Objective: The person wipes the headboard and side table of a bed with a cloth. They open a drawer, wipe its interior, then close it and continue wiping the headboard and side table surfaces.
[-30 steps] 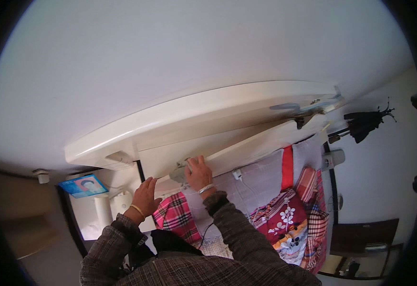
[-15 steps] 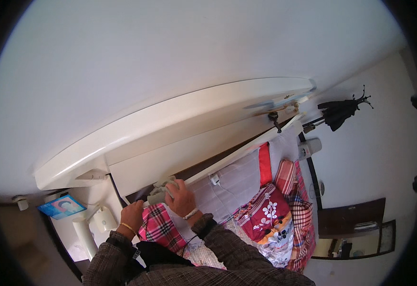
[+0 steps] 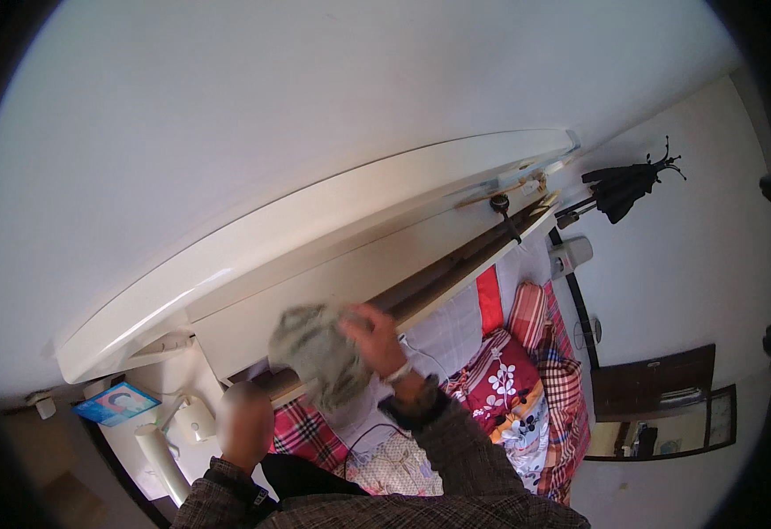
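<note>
Left hand (image 3: 244,429) blurred, finger detail lost; left forearm (image 3: 213,495) low. Right hand (image 3: 378,342) sits farther forward, fingers angled leftward, right forearm (image 3: 465,450) slanting up-left.

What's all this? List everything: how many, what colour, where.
Cloth: 1, grey-green, centre
Headboard: 1, cream, middle
Wall: 1, pale, top
Unclear object: 1, black, headboard's right end
Picture: 1, blue, far left
Cylinder: 1, white, lower left
Jug-like container: 1, white, beside cylinder
Plaid fabric: 1, pink and black, below cloth
Strip: 1, red, right of centre
Bedding pile: 1, patterned maroon, below strip
Garment: 1, black, upper right
Panel: 1, brown, lower right
Sleeves: 2, dark checked, lower edge
Left hand: 1, bare, blurred, lower left
Right hand: 1, bare, cloth's right edge
</note>
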Demonstrator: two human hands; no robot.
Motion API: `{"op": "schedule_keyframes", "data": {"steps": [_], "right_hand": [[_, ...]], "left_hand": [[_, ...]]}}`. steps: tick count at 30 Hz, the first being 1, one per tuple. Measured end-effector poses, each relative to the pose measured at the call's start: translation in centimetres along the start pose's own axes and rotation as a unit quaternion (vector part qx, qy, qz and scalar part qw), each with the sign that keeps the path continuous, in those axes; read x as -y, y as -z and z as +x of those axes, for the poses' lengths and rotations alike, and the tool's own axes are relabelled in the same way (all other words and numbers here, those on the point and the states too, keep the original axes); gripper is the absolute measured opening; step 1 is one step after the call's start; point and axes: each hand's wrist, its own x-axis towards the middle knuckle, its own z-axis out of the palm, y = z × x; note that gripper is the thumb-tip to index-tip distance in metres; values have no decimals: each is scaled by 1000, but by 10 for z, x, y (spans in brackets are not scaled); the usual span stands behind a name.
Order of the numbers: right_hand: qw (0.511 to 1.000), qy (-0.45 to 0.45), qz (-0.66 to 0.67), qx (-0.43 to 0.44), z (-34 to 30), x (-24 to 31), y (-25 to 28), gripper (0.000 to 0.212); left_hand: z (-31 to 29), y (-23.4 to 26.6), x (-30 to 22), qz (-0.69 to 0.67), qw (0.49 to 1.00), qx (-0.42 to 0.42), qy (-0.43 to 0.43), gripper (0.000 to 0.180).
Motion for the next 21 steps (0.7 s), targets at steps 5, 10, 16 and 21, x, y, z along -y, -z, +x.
{"op": "schedule_keyframes", "data": {"steps": [5,10,16,21], "right_hand": [[928,-248,39,-275,150,-60,57,26],[699,-336,-630,-41,221,-174,144,27],[784,-239,-148,-554,255,-288,216,33],[796,-107,-207,-559,258,-323,254,36]], "left_hand": [[0,-12,2,22,999,7,28,18],[6,-11,-4,-2,999,-12,47,20],[3,11,-21,-44,996,11,75,26],[11,17,-27,-39,996,24,80,24]]}}
